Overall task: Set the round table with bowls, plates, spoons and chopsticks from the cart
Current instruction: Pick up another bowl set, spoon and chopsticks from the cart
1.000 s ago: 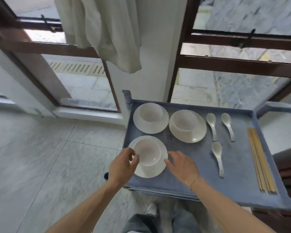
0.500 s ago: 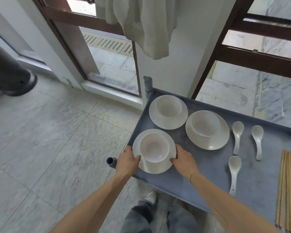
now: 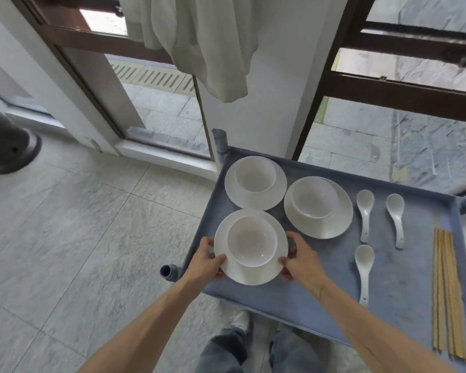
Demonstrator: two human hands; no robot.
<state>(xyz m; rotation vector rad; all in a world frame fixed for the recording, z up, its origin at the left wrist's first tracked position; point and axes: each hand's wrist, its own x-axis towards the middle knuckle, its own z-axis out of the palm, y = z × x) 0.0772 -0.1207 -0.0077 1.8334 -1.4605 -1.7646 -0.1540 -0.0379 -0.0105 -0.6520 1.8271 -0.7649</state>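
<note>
Both hands, left hand (image 3: pixel 205 261) and right hand (image 3: pixel 301 261), grip opposite rims of the round white ceramic plate (image 3: pixel 249 273) between them, its white bowl (image 3: pixel 252 241) centred on top, above the blue-grey cart tray (image 3: pixel 401 286).

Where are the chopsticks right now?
In the head view the chopsticks lie bundled along the right edge of the cart, right of the three spoons, far from both hands.

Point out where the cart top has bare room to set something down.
Free: the near strip of the cart between the held plate and the lone spoon, and the lane between the spoons and chopsticks. Crowded: the far left corner, where three plates nearly touch.
</note>
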